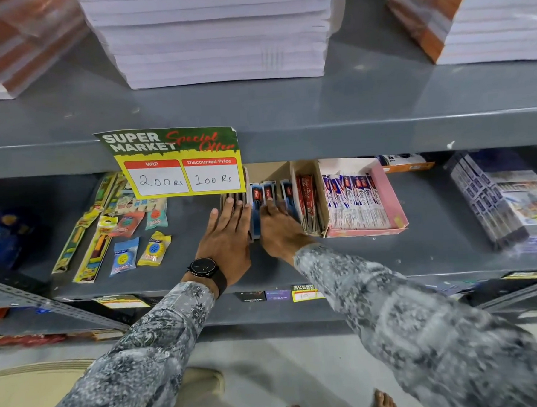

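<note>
The blue pen packs [256,204] are stood on edge on the shelf [388,259] beside a cardboard box [320,188]. The left hand [228,233], fingers straight, is pressed against their side, seemingly to square the row; the right hand [279,227] is laid over them, grip indiscernible.

Behind the front edge of the grey shelf [434,238], the left hand [228,236] lies flat against the blue packs [256,204]; the right hand [278,231] rests on them, just beside a cardboard box [321,188].
</note>
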Available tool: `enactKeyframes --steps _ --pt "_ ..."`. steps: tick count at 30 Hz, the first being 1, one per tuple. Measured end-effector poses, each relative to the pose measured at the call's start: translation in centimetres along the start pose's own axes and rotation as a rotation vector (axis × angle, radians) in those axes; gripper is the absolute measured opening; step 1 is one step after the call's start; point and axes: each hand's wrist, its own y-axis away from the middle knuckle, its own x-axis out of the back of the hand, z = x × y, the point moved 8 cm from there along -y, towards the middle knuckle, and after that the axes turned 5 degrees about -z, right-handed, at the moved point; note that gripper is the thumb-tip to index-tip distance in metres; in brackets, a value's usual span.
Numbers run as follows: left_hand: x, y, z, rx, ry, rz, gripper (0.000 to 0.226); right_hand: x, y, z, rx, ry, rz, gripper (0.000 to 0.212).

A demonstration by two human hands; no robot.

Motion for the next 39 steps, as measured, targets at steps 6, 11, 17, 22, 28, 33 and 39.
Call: enactKeyframes --steps 6,11,17,22,28,33,39 --pt "0.2 -0.1 -0.1 -0.008 0.070 0.008 0.074 -1.0 -1.0 0.5 -0.065 0.051 -0.033 0.077" --pt "0.1 -0.2 0.0 -0.015 0.119 0.020 0.065 -1.8 -1.8 1.3 -0.100 0.141 -0.136 0.078" --pt "0.1 -0.3 0.3 -0.004 0.131 0.005 0.063 -1.7 -1.4 1.1 -0.110 0.125 -0.141 0.077" --pt "0.2 0.4 -0.2 0.001 0.080 0.015 0.061 1.2 2.2 -0.4 0.059 0.016 0.044 0.073" --pt "-0.4 0.3 0.5 0.005 0.024 -0.067 0.064 6.6 12.4 4.7 -0.061 -0.271 0.734 0.052" --pt "-0.1 0.2 1.8 0.049 -0.027 -0.096 0.068 2.1 10.6 6.2 -0.193 0.081 0.137 0.061" --pt "0.3 2.6 2.2 0.077 -0.016 -0.100 0.070 1.8 10.6 6.0 -0.159 0.179 0.098 0.075"
